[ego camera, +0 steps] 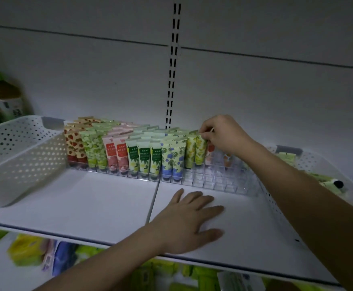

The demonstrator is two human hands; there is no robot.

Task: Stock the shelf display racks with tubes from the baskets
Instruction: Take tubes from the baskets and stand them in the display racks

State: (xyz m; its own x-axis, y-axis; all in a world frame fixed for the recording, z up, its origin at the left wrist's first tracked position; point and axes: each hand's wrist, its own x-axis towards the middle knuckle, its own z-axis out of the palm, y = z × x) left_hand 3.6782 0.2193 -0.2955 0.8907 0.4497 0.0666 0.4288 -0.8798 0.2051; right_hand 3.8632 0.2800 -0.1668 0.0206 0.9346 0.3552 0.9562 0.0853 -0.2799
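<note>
Clear rack (230, 181) half-filled with tubes (144, 156), right hand (221, 133) pinching one — left hand (190, 219) spread flat.

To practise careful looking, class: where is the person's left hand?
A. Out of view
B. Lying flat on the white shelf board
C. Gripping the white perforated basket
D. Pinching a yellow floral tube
B: the left hand lies flat, fingers spread, on the white shelf board, holding nothing.
</note>
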